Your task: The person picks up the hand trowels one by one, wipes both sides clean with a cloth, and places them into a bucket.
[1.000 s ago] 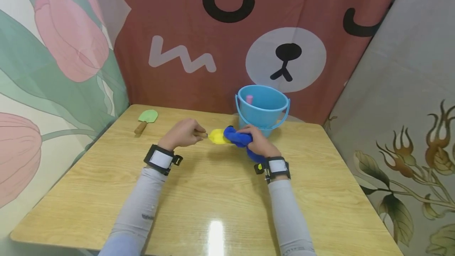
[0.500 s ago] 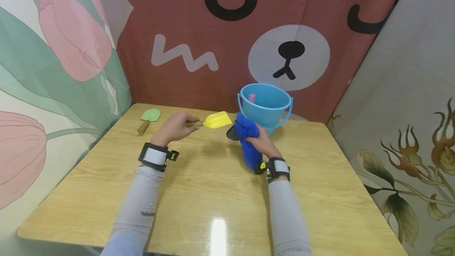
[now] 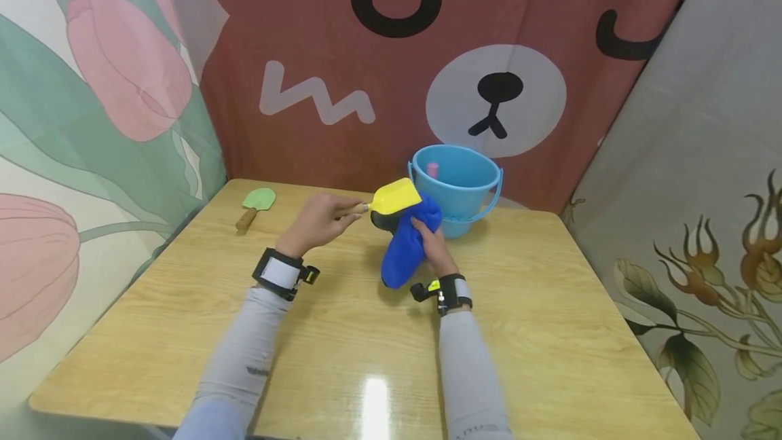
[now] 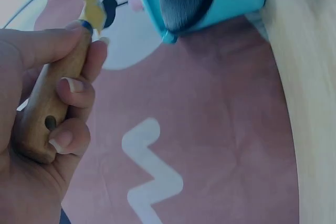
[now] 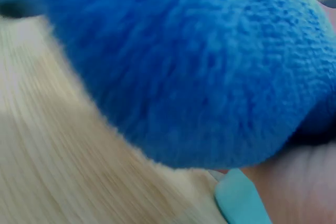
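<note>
My left hand grips the wooden handle of a small toy shovel, fingers wrapped round it. The shovel's yellow blade points right and overlaps a blue cloth in the head view. Fuzzy blue on one side and dark grey on another, the cloth is bunched up in my right hand, with a rounded end hanging toward the table. Its blue pile fills most of the right wrist view and hides much of that hand. Both hands are above the middle of the table.
A light blue bucket with a handle stands at the back, just behind my right hand. Inside it a pink piece shows. A green toy shovel lies at the table's back left. A bear-print curtain hangs behind.
One second ago the cloth covered part of the yellow blade; half a second ago they were apart. Now cloth and right hand have shifted left, and the blade lies over the cloth's upper part.
</note>
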Tool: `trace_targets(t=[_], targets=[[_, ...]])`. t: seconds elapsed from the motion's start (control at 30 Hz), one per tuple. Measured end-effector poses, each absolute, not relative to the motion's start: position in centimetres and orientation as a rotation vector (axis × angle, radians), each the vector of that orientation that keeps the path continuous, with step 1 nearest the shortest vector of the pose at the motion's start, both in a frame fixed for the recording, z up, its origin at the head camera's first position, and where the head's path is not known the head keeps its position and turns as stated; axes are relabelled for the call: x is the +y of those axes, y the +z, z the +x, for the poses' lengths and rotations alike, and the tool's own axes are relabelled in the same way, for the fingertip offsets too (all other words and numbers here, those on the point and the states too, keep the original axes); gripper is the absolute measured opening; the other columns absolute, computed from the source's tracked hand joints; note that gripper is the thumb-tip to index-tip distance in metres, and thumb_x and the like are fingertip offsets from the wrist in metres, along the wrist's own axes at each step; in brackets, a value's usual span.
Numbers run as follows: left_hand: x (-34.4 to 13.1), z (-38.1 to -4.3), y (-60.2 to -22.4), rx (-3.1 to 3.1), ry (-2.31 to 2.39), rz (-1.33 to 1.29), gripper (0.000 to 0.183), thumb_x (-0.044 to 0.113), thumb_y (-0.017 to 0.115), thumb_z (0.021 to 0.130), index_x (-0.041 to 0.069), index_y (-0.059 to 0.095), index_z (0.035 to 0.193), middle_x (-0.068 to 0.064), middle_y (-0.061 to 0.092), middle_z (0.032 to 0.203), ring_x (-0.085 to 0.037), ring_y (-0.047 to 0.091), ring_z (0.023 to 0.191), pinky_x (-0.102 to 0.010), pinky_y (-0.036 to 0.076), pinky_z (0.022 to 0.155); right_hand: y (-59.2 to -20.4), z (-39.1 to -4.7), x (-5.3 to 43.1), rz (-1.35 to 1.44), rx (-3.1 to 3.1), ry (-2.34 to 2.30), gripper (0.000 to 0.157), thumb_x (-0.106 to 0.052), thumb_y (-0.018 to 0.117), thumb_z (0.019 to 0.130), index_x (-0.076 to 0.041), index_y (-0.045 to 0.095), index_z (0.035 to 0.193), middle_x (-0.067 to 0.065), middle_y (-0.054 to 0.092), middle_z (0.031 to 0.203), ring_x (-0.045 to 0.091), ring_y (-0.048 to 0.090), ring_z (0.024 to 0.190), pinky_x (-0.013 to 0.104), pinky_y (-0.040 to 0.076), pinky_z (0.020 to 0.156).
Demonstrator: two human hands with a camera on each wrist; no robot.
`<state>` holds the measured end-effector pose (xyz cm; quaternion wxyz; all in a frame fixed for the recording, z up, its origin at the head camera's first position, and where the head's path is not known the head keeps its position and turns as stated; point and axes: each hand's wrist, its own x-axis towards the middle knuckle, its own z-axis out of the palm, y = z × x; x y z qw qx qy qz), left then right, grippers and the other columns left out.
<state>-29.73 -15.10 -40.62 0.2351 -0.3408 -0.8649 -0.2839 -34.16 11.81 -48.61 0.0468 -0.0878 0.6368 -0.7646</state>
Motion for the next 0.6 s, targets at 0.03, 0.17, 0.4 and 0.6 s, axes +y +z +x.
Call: trace_targets(t=[0.03, 0.17, 0.4, 0.6], targets=[[-14.8, -29.8, -40.7, -2.356, -0.776, -0.951, 0.03, 0.017, 0.073, 0.096, 0.003, 0.073, 0.123, -0.011, 0.076, 0.111, -0.013, 0.072, 0.075, -0.028, 0.049, 0.061, -48.6, -34.2, 11.5, -0.255, 1.915, -2.357, 0.067, -0.032, 0.059, 0.102, -0.01, 0.027, 0.157, 0.014, 0.039, 0.158, 0.031, 0.038, 0.145, 0.047, 0.029, 0.121], [-13.8, -29.8, -41.0, -2.32, -0.798, -0.997, 0.03, 0.014, 0.075, 0.094, 0.001, 0.074, 0.121, -0.011, 0.077, 0.109, -0.015, 0.073, 0.078, -0.029, 0.051, 0.062, -48.6, -34.2, 10.8, -0.237, 1.795, -2.43, 0.06, -0.031, 0.051, 0.106, -0.01, 0.028, 0.157, 0.013, 0.038, 0.159, 0.029, 0.037, 0.147, 0.045, 0.03, 0.121], [-12.4, -29.6, -41.6, -2.33, -0.8, -1.041, 0.031, 0.008, 0.076, 0.092, 0.0, 0.073, 0.122, -0.013, 0.077, 0.109, -0.014, 0.074, 0.08, -0.026, 0.053, 0.062, -48.7, -33.9, 10.3, -0.35, 1.663, -2.427, 0.035, -0.037, 0.041, 0.11, -0.017, 0.044, 0.138, -0.002, 0.057, 0.13, 0.011, 0.057, 0.12, 0.031, 0.047, 0.105], [-11.5, -29.5, -42.0, -2.36, -0.77, -1.053, 0.031, 0.008, 0.076, 0.092, 0.001, 0.074, 0.121, -0.012, 0.078, 0.103, -0.007, 0.053, 0.054, -0.024, 0.041, 0.053, -48.5, -33.5, 10.5, -0.564, 1.475, -2.442, 0.033, -0.047, 0.032, 0.11, -0.022, 0.053, 0.117, -0.013, 0.063, 0.109, 0.001, 0.059, 0.103, 0.021, 0.048, 0.094]])
